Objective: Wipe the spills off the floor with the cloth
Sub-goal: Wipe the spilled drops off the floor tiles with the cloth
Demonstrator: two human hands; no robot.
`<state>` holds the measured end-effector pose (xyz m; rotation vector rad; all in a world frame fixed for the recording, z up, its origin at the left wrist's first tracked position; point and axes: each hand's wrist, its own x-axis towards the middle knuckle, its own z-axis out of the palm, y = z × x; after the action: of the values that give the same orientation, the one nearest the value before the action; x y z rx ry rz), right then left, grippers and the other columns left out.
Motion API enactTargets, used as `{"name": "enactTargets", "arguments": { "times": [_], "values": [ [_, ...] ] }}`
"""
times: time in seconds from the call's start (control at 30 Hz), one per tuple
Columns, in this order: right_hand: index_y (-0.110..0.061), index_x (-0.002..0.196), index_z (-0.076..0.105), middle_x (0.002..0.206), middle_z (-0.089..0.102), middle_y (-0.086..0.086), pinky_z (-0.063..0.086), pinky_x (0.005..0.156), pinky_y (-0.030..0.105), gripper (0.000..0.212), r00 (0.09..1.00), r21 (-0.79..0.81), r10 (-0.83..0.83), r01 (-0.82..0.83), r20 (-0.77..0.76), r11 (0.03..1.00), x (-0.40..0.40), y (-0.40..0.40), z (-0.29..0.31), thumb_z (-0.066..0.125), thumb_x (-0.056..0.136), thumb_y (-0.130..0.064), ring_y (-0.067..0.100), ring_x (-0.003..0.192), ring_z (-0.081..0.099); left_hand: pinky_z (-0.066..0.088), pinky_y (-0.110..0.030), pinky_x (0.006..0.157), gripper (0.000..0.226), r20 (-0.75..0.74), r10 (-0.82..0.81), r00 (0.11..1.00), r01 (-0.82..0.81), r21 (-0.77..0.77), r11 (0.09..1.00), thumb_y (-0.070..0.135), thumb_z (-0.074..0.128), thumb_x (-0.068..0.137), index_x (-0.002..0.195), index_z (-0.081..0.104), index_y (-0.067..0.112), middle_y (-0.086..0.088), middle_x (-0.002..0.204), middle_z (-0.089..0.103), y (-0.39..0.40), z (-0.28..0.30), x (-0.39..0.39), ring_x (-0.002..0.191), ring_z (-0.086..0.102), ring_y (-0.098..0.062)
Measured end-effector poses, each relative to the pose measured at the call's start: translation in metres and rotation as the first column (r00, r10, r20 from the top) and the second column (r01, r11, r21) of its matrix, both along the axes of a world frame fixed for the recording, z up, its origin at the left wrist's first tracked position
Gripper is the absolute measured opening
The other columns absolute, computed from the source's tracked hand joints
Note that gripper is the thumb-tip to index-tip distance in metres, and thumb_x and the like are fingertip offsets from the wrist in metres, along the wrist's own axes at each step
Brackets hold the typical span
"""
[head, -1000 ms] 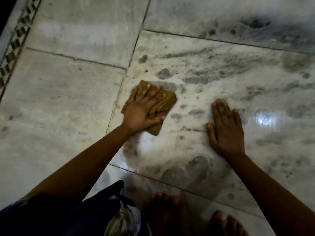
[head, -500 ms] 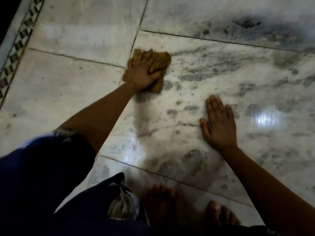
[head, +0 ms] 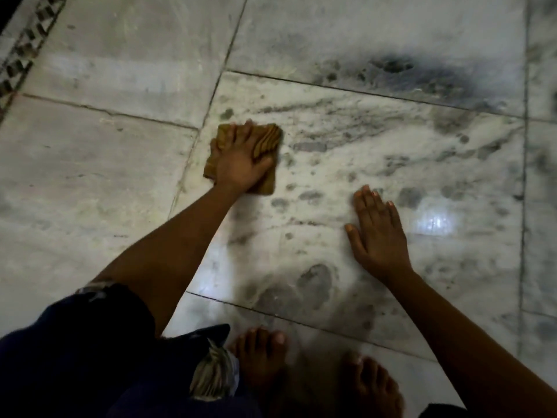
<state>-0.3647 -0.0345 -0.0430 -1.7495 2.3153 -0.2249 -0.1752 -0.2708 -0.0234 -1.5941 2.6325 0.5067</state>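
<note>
Marble tiles [head: 99, 182] here, pale with grey veining, and plenty of dark wet blotches [head: 310, 196] scattered over the middle one. The left hand [head: 241, 167] is pressed palm-down on a folded mustard-brown cloth [head: 265, 143], fingers spread over the top and the thumb clamped round its right edge, so the cloth sits flat against the floor just right of the grout line [head: 196, 140]. Guessing that flat grip is what lets it scrub with some weight behind it. The right hand [head: 378, 236] holds nothing, just lies flat and open on the tile nearer and to the right, probably propping up the crouch. Bare feet [head: 262, 357] at the near edge. Lots of spots sit between the two hands and further right, plus a big smear [head: 310, 285] near the feet, so I'd say there's loads left to do.
</note>
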Motion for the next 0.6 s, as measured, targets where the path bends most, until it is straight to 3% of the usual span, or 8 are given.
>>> {"name": "enactTargets", "arguments": {
  "times": [0.13,0.23,0.3,0.4,0.5,0.6],
  "values": [
    [-0.008,0.146,0.029,0.153,0.026,0.012,0.012,0.114,0.039,0.064,0.993,0.021,-0.098,0.099,-0.062,0.995,-0.025,0.043,-0.001,0.028,0.093,-0.043,0.025,0.141,0.025,-0.001,-0.051,0.112,0.09,-0.005,-0.269,0.963,0.269,-0.029,0.963,0.069,0.018,0.065,0.146,0.029,0.03,0.0,0.157,0.02,0.045,-0.007,-0.052,0.145,0.009,-0.029],
    [-0.009,0.147,0.028,0.153,0.026,0.012,0.015,0.113,0.041,0.064,0.992,0.008,-0.11,0.111,-0.065,0.994,-0.03,0.051,-0.004,0.029,0.092,-0.043,0.024,0.141,0.024,0.0,-0.05,0.11,0.072,-0.055,-0.513,0.857,0.503,-0.135,0.854,0.062,0.032,0.076,0.141,0.039,0.03,-0.002,0.152,0.032,0.109,-0.016,-0.036,0.142,0.02,-0.033],
    [-0.009,0.147,0.027,0.154,0.025,0.012,0.015,0.114,0.041,0.064,0.993,-0.005,-0.105,0.105,-0.063,0.995,-0.03,0.05,-0.005,0.03,0.092,-0.042,0.024,0.141,0.023,0.005,-0.05,0.111,0.064,-0.086,-0.581,0.81,0.558,-0.195,0.807,0.056,0.039,0.079,0.138,0.041,0.032,-0.001,0.149,0.036,0.128,-0.022,-0.005,0.14,0.023,-0.029],
    [-0.01,0.148,0.026,0.154,0.024,0.011,0.015,0.115,0.04,0.064,0.993,-0.002,-0.1,0.1,-0.058,0.995,-0.031,0.051,-0.006,0.03,0.092,-0.043,0.023,0.142,0.021,0.009,-0.049,0.112,0.066,-0.113,-0.521,0.846,0.488,-0.228,0.842,0.062,0.037,0.08,0.139,0.039,0.03,0.0,0.147,0.037,0.11,-0.02,0.037,0.139,0.022,-0.024],
    [-0.011,0.148,0.026,0.155,0.023,0.011,0.015,0.115,0.04,0.064,0.993,-0.012,-0.105,0.104,-0.05,0.994,-0.031,0.052,-0.008,0.029,0.093,-0.044,0.023,0.143,0.02,0.016,-0.057,0.11,0.076,-0.134,-0.266,0.955,0.246,-0.147,0.958,0.064,0.036,0.075,0.137,0.046,0.021,-0.007,0.146,0.041,0.065,-0.011,0.04,0.139,0.027,-0.031],
    [-0.011,0.148,0.026,0.155,0.023,0.011,0.013,0.115,0.04,0.064,0.994,-0.01,-0.102,0.102,-0.049,0.995,-0.032,0.051,-0.008,0.028,0.093,-0.045,0.023,0.142,0.021,0.017,-0.056,0.109,0.08,-0.126,-0.072,0.989,0.061,-0.088,0.994,0.063,0.033,0.07,0.136,0.047,0.021,-0.006,0.147,0.04,0.032,0.002,0.017,0.14,0.027,-0.032]
  ]
}}
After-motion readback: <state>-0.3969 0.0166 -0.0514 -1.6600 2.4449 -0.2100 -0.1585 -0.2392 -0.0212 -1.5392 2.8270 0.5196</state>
